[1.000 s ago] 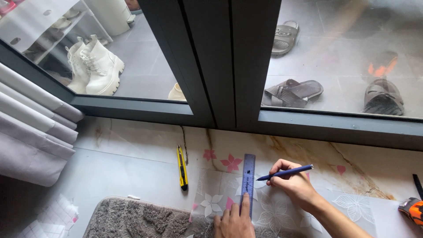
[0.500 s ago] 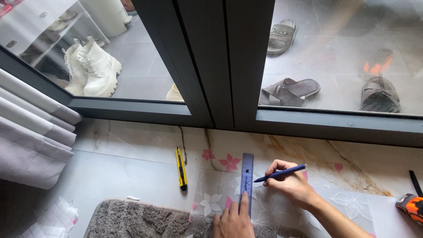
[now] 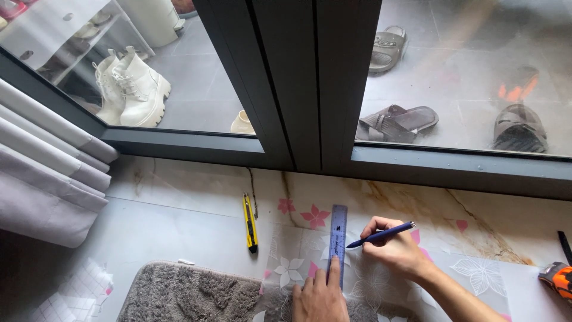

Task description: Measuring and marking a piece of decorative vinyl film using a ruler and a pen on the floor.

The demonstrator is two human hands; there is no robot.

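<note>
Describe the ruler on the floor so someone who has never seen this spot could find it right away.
Start at the dark sliding door frame and drop to the marble floor below it, where a clear flowered film lies. The ruler lies on that film, pinned by the left hand, with the right hand's pen at its edge. Unlike the yellow utility knife to its left, it is flat and blue-grey.

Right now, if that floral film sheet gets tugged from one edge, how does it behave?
The film sheet looks thin and translucent, so probably floppy and light. The left hand pins the ruler onto it, so it would likely buckle, not slide.
</note>
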